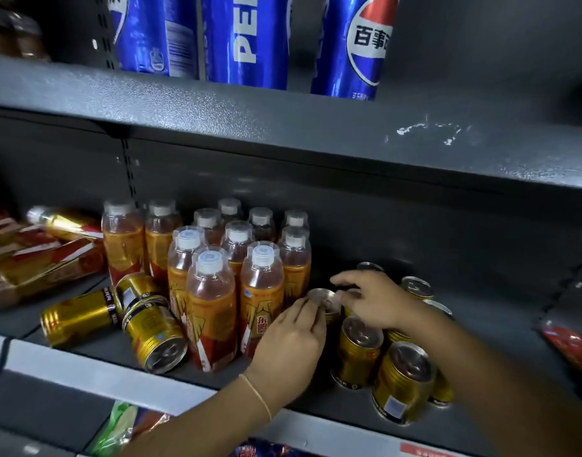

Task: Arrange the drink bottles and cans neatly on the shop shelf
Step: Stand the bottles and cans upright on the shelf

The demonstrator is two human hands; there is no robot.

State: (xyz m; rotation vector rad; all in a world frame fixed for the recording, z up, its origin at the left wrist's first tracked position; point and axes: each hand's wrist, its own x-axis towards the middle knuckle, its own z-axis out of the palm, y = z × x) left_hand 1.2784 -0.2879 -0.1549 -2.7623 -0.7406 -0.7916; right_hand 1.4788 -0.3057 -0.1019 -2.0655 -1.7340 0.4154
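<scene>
- Head view: the orange bottles (217, 275) stand grouped on the shelf (500, 341), with the upright cans (405, 374) to their right.
- The left hand (289, 341) curls round one can (325, 300); the right hand (372, 300) touches its top, grip unclear.
- Remaining: three toppled cans (118, 311) and a lying bottle (62, 222).

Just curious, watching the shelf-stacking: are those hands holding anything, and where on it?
Both hands hold one upright gold metal can: the left hand curls round its upper side, the right hand pinches its top rim.
</scene>
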